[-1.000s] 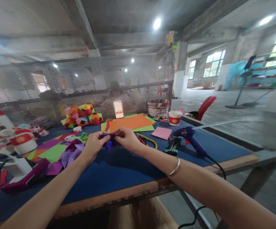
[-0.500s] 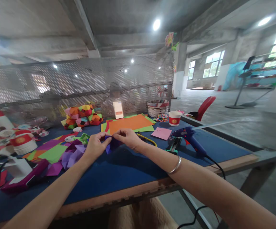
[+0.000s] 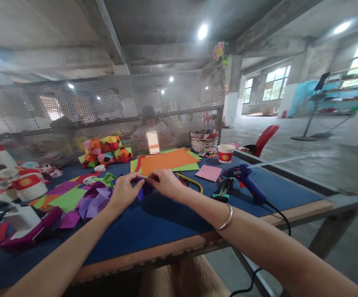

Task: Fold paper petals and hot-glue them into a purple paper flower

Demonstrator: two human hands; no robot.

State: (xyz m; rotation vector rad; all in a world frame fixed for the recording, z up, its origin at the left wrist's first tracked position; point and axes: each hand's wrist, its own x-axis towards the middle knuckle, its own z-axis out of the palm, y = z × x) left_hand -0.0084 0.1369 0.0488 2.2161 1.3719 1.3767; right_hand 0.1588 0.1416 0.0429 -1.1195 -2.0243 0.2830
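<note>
Between my two hands, above the blue table top [image 3: 166,231], is a piece of folded purple paper [image 3: 141,192]. My left hand [image 3: 126,189] pinches it between thumb and fingertips from the left. From the other side my right hand [image 3: 165,182] closes its fingertips on the same paper, and they hide part of it. Several folded purple and violet paper pieces [image 3: 96,202] lie in a heap just left of my left hand. Beyond my hands is a stack of coloured sheets with an orange sheet [image 3: 169,161] on top.
A glue gun [image 3: 248,183], a green-and-black tool [image 3: 224,189], yellow-handled scissors [image 3: 194,181] and a pink paper square [image 3: 209,173] lie right. A paper cup [image 3: 226,153] and basket [image 3: 204,140] stand behind. Paper balls [image 3: 107,150], stacked cups [image 3: 29,184] and a power strip [image 3: 32,231] are left.
My right hand has shifted slightly down and right, and more of the scissors' handle shows. Both hands keep their pinch on the purple paper. The view has moved a little.
</note>
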